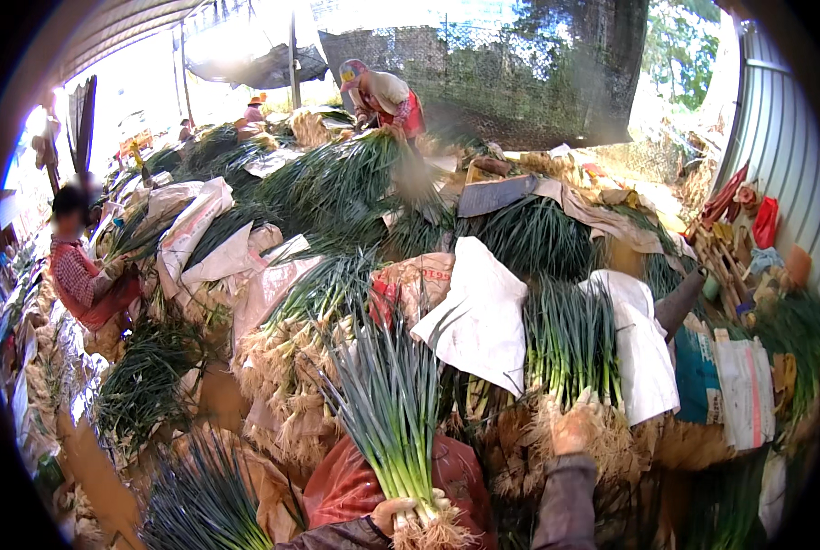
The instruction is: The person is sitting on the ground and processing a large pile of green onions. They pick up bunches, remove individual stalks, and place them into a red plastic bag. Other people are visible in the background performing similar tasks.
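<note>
My left hand (392, 515) is closed round the white lower stalks of a bunch of green onions (396, 417). Its green leaves point up and away, and its pale roots hang near the lower edge. Stretched forward, my right hand (573, 429) touches the root ends of a row of green onions (570, 344) lying on the pile ahead. Its fingers blend into the pale roots, so their grip is unclear. A red sack-like covering (337, 486) shows behind the held bunch.
White sacks (480, 312) lie over parts of the onion heap. More green onions (194, 495) lie at lower left. One person (89, 266) sits at left; another (387, 96) bends over the far heap. A corrugated metal wall (791, 137) stands at right.
</note>
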Demonstrator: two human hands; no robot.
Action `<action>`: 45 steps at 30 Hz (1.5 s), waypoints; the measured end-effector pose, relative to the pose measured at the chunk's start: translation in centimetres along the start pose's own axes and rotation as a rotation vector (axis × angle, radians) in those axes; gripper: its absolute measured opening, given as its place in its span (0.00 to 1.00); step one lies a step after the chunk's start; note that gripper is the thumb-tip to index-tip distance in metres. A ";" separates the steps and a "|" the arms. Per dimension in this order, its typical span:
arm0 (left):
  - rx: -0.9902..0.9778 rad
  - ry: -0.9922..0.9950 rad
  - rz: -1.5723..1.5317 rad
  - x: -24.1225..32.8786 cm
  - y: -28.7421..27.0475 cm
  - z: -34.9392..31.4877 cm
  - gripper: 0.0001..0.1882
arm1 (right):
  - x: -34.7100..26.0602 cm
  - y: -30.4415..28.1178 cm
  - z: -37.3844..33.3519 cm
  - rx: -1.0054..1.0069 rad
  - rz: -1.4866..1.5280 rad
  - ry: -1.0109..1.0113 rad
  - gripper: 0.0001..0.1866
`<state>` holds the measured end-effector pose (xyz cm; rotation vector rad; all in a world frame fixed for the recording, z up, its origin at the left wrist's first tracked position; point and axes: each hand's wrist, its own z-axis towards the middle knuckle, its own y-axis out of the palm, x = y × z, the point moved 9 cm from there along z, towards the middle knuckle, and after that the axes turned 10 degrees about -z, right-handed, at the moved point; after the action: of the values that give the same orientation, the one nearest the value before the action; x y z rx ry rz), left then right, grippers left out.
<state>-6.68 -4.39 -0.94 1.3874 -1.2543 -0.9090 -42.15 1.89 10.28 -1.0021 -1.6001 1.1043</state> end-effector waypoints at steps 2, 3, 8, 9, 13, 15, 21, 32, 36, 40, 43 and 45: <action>0.029 -0.042 0.082 -0.4 3.2 0.6 0.32 | 1.6 1.3 2.4 0.021 0.140 0.004 0.53; -0.101 -0.043 0.038 -0.7 4.2 1.0 0.31 | 1.6 2.4 4.8 0.148 0.176 -0.018 0.48; -0.091 0.011 0.021 -0.2 2.9 0.4 0.30 | -2.0 1.1 6.5 0.417 -0.052 -0.166 0.34; -0.087 -0.007 -0.007 -0.5 2.7 0.7 0.30 | -2.3 2.0 6.3 0.415 -0.108 -0.163 0.33; -0.051 -0.010 0.035 -0.2 3.0 0.8 0.31 | 1.8 3.5 7.3 0.069 0.275 -0.066 0.17; -0.034 0.011 0.126 0.4 2.6 0.4 0.35 | 5.1 1.4 6.5 0.353 0.464 -0.119 0.17; -0.016 0.013 0.119 -0.1 3.6 0.6 0.39 | 5.1 2.5 -1.6 0.326 0.631 -0.250 0.20; 0.092 -0.056 0.422 1.0 2.3 1.6 0.33 | -9.2 6.4 -18.9 -0.640 1.351 -1.068 0.31; 0.069 0.036 0.170 -0.3 6.1 2.2 0.34 | -11.1 5.3 -15.2 -0.501 1.180 -1.040 0.16; -0.043 -0.007 0.155 0.0 2.1 1.5 0.33 | -7.0 2.4 -20.2 0.828 0.616 -1.262 0.20; -0.004 0.017 0.144 0.1 4.0 1.8 0.33 | -4.7 2.6 -20.4 0.217 1.010 -1.225 0.10; -0.033 -0.028 0.073 -0.6 4.0 2.1 0.33 | -3.4 0.9 -19.7 0.577 0.748 -1.104 0.08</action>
<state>-9.62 -4.00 2.48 1.2989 -1.2973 -0.8976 -22.22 3.01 12.12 -0.5726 -1.4744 2.7849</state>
